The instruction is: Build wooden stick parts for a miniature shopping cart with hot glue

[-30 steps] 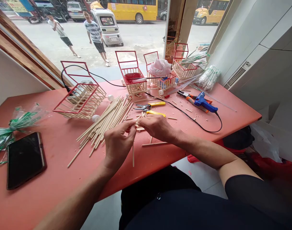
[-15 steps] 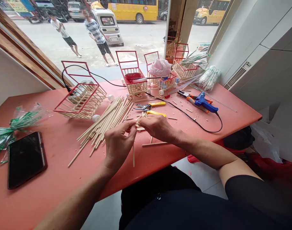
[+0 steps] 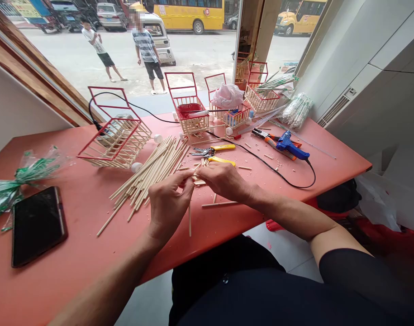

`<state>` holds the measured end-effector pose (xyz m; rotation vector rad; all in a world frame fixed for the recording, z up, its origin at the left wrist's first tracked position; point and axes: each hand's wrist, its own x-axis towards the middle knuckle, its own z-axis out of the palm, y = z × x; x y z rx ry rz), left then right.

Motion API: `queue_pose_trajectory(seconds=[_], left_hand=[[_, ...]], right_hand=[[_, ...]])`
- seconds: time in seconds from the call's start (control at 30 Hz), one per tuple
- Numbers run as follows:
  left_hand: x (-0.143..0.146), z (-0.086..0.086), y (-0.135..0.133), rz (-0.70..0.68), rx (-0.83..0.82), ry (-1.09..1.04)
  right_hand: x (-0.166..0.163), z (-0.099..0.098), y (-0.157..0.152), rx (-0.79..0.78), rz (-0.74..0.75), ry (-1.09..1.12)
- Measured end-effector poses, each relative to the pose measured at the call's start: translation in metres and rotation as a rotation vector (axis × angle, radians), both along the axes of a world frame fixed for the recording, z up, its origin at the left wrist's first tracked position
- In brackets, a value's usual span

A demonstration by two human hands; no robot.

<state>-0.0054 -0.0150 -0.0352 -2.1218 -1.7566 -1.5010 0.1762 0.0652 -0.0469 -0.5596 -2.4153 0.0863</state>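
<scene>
Wooden sticks (image 3: 149, 179) lie in a loose, fanned pile on the red tabletop (image 3: 125, 253), just beyond our left hand (image 3: 168, 201) and to its left. That hand's grip is narrow, drawn in close to our right hand (image 3: 222, 181), whose grip looks narrow too; whether either is closed on something is too small for us to tell. Below our left hand one stick (image 3: 189, 222) points toward the front edge, and we cannot tell if we hold it or if it rests on the tabletop.

Against half a second ago, our hands and the pile keep their places. Outside, the person in the striped shirt (image 3: 145, 47) now stands farther right, covering part of the white vehicle (image 3: 164, 43), and the person in the white shirt (image 3: 93, 40) is farther right as well.

The front edge slants up from the lower middle to the right corner. We have open room between the phone (image 3: 39, 226) and the pile, and more between the cord (image 3: 297, 186) of the blue glue gun (image 3: 288, 145) and that corner. Ahead it is tighter: yellow-handled pliers (image 3: 221, 147) lie just past our right hand, and small wooden carts (image 3: 126, 139) line the far side
</scene>
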Motion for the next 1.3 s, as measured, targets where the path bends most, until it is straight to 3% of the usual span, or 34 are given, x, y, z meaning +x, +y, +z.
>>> queue_pose_trajectory(seconds=[1.3], left_hand=[[-0.0003, 0.0023, 0.0002, 0.029, -0.069, -0.006]], right_hand=[[0.0008, -0.002, 0.0009, -0.028, -0.006, -0.037]])
